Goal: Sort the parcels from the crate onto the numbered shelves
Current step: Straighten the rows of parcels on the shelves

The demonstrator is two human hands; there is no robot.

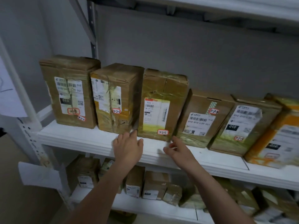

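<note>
Several taped cardboard parcels stand in a row on the white shelf (pixel 90 139). The third one, a brown parcel tagged 3-2-3 (pixel 161 102), stands upright between the parcel tagged 3-2-2 (pixel 116 97) and the parcel tagged 3-2-4 (pixel 202 118). My left hand (pixel 129 147) reaches to its lower left corner, fingertips touching the gap beside it. My right hand (pixel 178 149) touches its lower right corner with loosely bent fingers. Neither hand holds anything. The crate is out of view.
The parcel tagged 3-2-1 (pixel 69 91) stands at the far left by the shelf upright (pixel 30 131). More parcels (pixel 246 125) continue to the right. A lower shelf (pixel 145 206) carries several smaller boxes. Another shelf board (pixel 210 7) hangs overhead.
</note>
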